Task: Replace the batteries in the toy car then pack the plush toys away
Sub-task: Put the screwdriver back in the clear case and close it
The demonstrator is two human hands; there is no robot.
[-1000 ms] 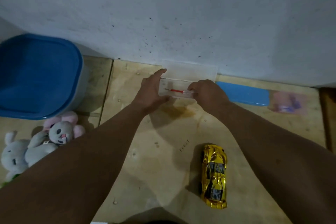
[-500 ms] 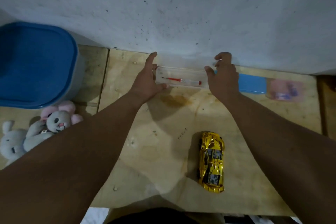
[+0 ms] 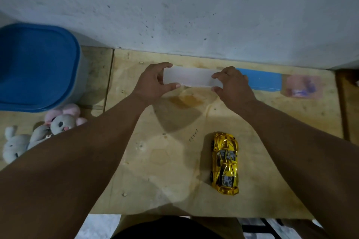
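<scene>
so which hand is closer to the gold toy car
Right. The right hand grips the clear box's end almost straight behind the gold toy car; the left hand grips the other end, further left.

Box far on the desk; car nearer, to the right; bin far left, plush toys before it.

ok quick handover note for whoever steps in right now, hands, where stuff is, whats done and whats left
Left hand and right hand each grip one end of the translucent case by the wall; its lid looks shut.
Gold toy car lies untouched on the board, nearer the person.
Plush toys lie at left beside the lidded blue bin.
Done: nothing visible yet. Left: swap the car's batteries, pack the plush toys.
</scene>
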